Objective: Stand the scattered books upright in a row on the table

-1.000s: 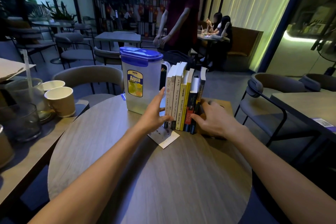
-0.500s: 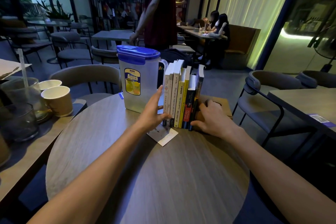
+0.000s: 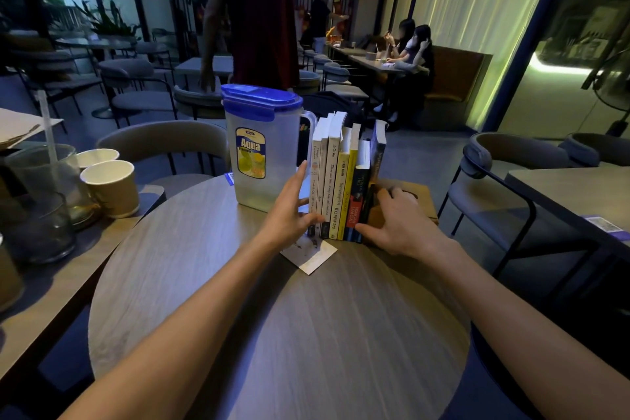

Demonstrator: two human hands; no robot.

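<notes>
The row of books is standing upright at the far middle of the round desk, spines facing near, with the left hand pressing flat and open against the left end and the right hand spread open against the right end; neither grip is closing around anything. The rightmost dark book is leaning leftward at its top, so the row is likely depending on the hands. If they are letting go unevenly, that book could be sliding out at its foot and tipping toward the brown flat object lying to the right. On the left, the books are sitting just beside the plastic pitcher; a hard push could be nudging it.

The pitcher is wearing its blue lid and is looking nearly empty, though I cannot tell for sure. On the neighbouring desk to the left, two paper cups are standing open, their contents hidden, beside a glass jar holding a straw.
</notes>
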